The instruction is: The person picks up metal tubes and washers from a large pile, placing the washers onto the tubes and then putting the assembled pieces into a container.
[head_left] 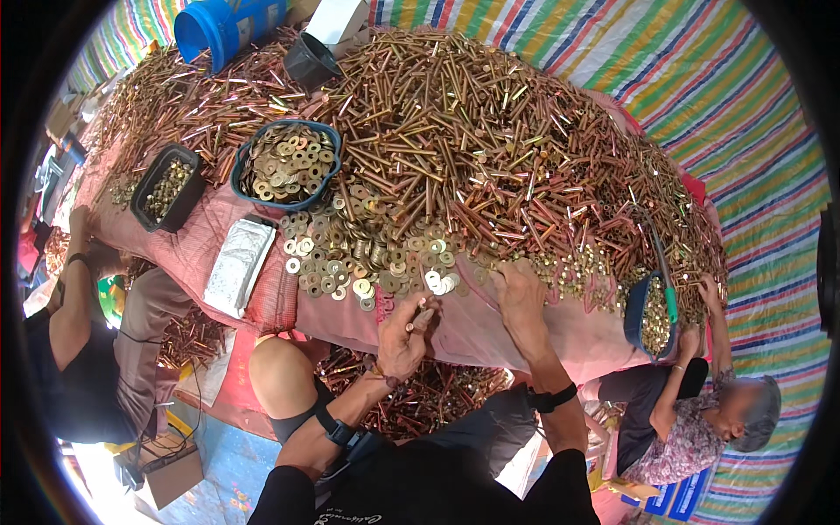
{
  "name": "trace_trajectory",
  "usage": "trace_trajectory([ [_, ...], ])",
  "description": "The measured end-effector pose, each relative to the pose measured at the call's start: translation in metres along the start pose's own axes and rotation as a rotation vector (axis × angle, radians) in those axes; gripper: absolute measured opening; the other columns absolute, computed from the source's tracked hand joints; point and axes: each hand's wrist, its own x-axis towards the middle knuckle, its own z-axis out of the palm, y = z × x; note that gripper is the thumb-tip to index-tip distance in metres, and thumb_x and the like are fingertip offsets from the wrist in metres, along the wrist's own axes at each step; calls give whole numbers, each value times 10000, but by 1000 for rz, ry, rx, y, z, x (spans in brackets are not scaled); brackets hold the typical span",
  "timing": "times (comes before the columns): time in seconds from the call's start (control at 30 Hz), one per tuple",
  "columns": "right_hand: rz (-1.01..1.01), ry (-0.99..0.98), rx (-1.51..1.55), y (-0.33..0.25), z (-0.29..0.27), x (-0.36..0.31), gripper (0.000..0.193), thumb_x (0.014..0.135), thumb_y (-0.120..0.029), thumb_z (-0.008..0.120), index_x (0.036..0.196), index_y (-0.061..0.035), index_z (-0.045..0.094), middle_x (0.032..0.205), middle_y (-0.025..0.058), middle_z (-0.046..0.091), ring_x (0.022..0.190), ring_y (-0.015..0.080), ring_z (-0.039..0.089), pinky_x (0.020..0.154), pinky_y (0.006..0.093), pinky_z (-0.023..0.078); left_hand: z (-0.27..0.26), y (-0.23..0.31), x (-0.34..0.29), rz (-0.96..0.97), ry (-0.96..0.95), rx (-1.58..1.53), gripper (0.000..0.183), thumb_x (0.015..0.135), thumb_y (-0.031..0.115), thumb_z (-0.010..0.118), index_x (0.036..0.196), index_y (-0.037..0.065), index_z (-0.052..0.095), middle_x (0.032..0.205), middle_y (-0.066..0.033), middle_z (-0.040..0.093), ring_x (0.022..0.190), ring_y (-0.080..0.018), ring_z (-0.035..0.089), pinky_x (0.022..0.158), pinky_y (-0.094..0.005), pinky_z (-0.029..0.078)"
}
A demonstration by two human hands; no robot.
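My left hand [404, 343] is closed around a few copper-coloured metal bolts [423, 317], whose ends stick out past the fingers. It is just above the front edge of the pink cloth-covered heap, near loose flat washers [411, 262]. My right hand [520, 302] has its fingers curled together over the cloth, beside scattered small brass-coloured nuts [573, 271]; whether anything is between the fingertips is hidden. Beyond both hands lies a large pile of copper-coloured bolts [490, 149]. A blue basin [337, 168] heaped with washers stands left of the loose ones.
A black tub [144, 210] of small nuts and a silver-white packet [238, 267] lie to the left. At right, a co-worker [682, 429] reaches to the pile beside a dark blue tub [632, 319] with a green-handled tool [671, 304]. Another person [79, 350] sits left. A blue bucket [201, 35] lies at the back.
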Motion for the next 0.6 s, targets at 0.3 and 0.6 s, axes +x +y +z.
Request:
trace_trajectory([
  [0.3,-103,16,66,2,9,-10,134,919,-116,656,999,-13,627,889,229,565,737,446,604,635,527,463,1,8,3,54,12,61,309,964,-45,574,1263,30,604,1036,-124,710,896,-208,693,781,-299,534],
  [0.6,-80,-66,-19,-2,2,-17,164,940,-99,599,1070,1,611,965,267,563,822,460,608,692,523,473,0,-3,2,99,-16,109,246,1050,57,508,1275,12,598,1023,-65,686,901,-121,654,789,-258,525],
])
